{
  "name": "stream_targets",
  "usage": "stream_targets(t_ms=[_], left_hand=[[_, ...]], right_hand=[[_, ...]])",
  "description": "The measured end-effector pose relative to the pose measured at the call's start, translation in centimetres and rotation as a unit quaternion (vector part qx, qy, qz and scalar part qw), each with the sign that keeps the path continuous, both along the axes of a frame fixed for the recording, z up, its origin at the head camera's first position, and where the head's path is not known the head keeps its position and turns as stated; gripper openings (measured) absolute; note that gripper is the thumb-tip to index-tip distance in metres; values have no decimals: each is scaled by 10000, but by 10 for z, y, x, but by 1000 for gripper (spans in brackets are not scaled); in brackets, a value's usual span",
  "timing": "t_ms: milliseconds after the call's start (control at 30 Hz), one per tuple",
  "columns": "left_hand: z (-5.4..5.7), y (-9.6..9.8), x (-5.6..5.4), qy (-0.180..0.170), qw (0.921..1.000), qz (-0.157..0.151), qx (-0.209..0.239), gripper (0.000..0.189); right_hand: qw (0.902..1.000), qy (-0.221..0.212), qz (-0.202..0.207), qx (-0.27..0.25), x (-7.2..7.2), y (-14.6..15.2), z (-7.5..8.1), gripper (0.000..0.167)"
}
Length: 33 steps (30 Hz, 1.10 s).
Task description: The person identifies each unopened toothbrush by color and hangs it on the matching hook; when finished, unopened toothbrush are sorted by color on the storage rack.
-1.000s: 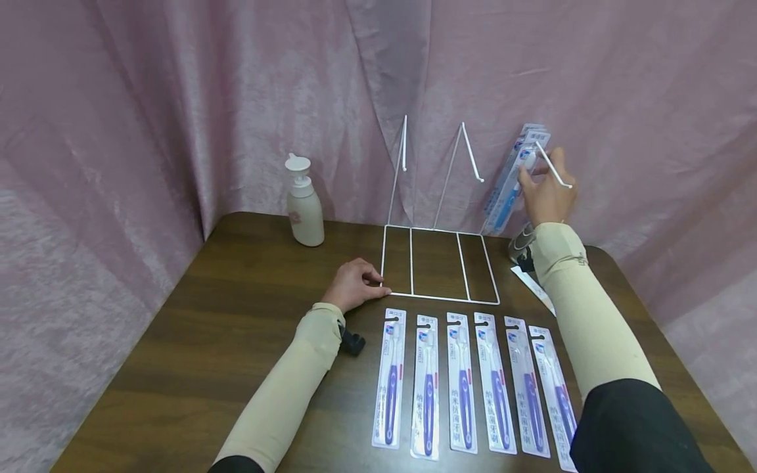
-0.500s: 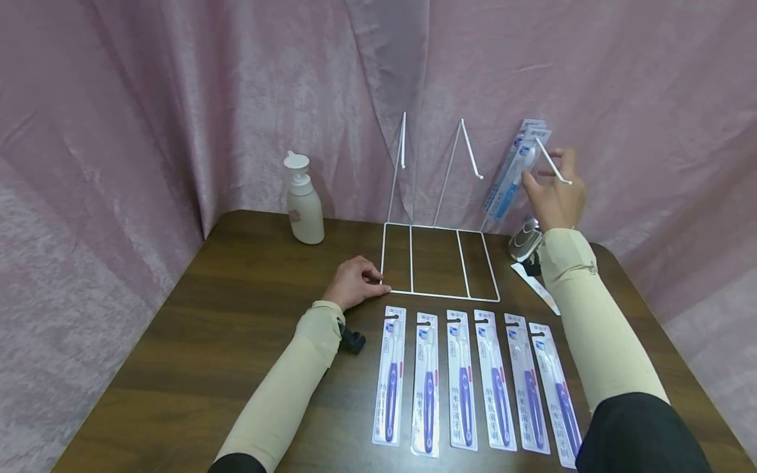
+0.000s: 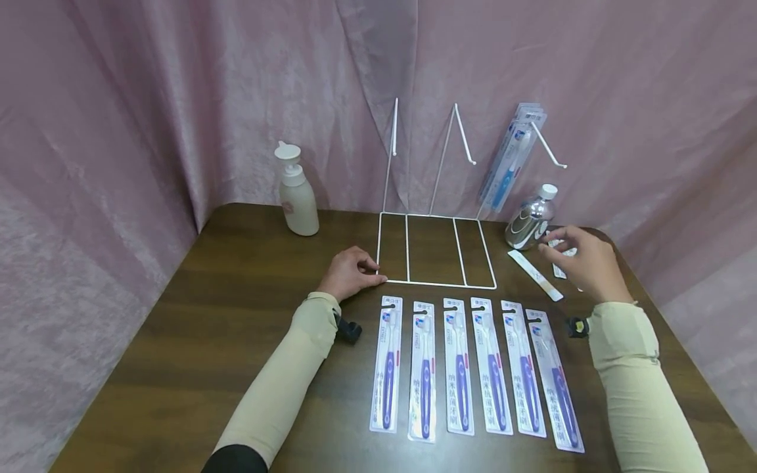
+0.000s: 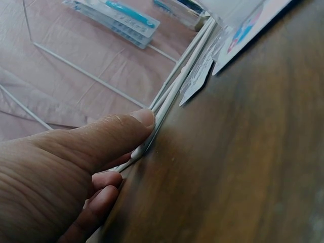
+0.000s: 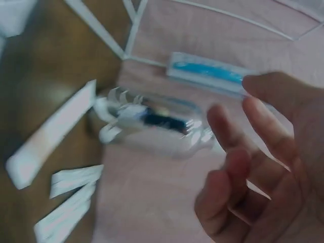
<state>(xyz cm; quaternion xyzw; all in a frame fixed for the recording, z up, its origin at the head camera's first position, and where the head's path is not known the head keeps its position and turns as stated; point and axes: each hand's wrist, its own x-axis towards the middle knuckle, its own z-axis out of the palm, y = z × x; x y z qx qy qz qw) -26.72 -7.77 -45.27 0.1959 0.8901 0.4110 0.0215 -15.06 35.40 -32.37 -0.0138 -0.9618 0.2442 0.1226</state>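
Note:
My left hand (image 3: 349,272) pinches the front left corner of a white wire display rack (image 3: 437,284), thumb on top of the wire as the left wrist view shows. Several blue toothbrushes in blister packs (image 3: 510,172) hang on the rack's right hook (image 3: 548,146); its left and middle hooks (image 3: 464,136) carry nothing. Away from the packs, my right hand (image 3: 591,266) is in the air over the table's right side, fingers loosely bent and holding nothing. A row of purple toothbrushes in packs (image 3: 461,387) lies on the table in front of the rack.
Right of the rack stands a silver bottle with a white cap (image 3: 530,225). Beside it lie a narrow white sachet (image 3: 535,276) and more white packets (image 3: 558,261), partly behind my right hand. A pump bottle (image 3: 299,205) stands back left, before a pink curtain (image 3: 266,79).
My right hand has let go of the hanging blue toothbrush pack and moved down and right, uncovering the silver bottle. My left hand stays on the rack's corner. The head view has shifted slightly.

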Motion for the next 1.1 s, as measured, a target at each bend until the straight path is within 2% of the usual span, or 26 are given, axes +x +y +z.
stream_targets(t_ms=[133,300,433,567,800,933,1100], left_hand=[[4,2,-6,36,10000,-27,19,24],[6,1,-8,58,10000,53,13,24],[6,1,-5,-21,10000,52,-25,24],[3,1,-1,-33,10000,-26,-15,24],[0,3,1,-16,9999,-107,100,22],[0,2,0,26,9999,-115,99,22],[0,0,0,23,9999,-114,55,22]], right_hand=[[9962,-741,387,238,22,12,-14,30],[9776,-1843,1020,22,36,20,-27,38],[9653,-2323,1176,-201,45,24,-36,44],[9592,-2550,1188,-269,55,29,-46,47],[9520,-2715,1166,-795,70,37,-60,47],[9545,-2582,1143,-956,71,37,-66,46],[9625,-2285,1170,-874,70,35,-75,42]])
